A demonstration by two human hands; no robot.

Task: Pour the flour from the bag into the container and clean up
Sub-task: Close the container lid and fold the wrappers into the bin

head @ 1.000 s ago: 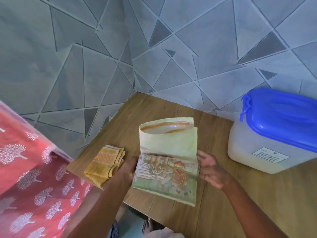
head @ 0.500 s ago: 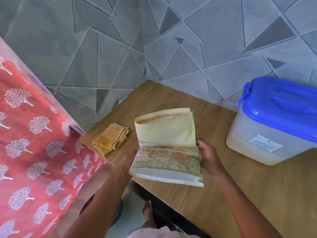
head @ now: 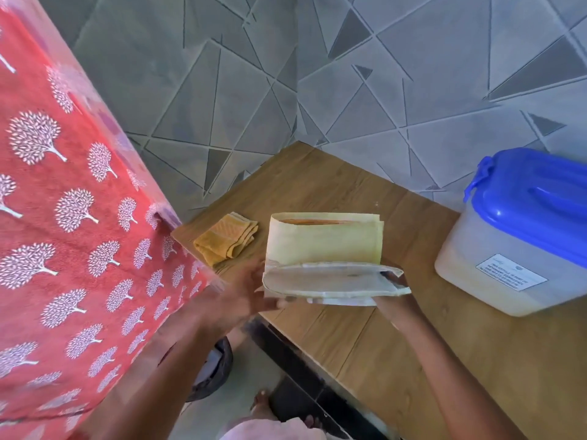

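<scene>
- The flour bag (head: 324, 246) is folded, long axis running left to right, held just above the wooden table (head: 413, 344), to the left of the container (head: 495, 258); its folded-under bottom faces the camera
- The right hand (head: 392, 298) grips the bag's right end, fingers curled under it
- The left hand (head: 241, 300) is blurred at the bag's left end; grip cannot be told
- The container is closed by a blue lid (head: 536, 201), with pale contents showing through its wall
- A folded yellow cloth (head: 227, 238) lies well left of the container, just beside the bag

A home, seemingly a lived-in room: a red tree-print bedspread (head: 73, 217) lies beside a small wooden tabletop (head: 333, 185), walls (head: 413, 74) bear grey geometric tiling, and a bare foot (head: 263, 404) stands on the floor.
</scene>
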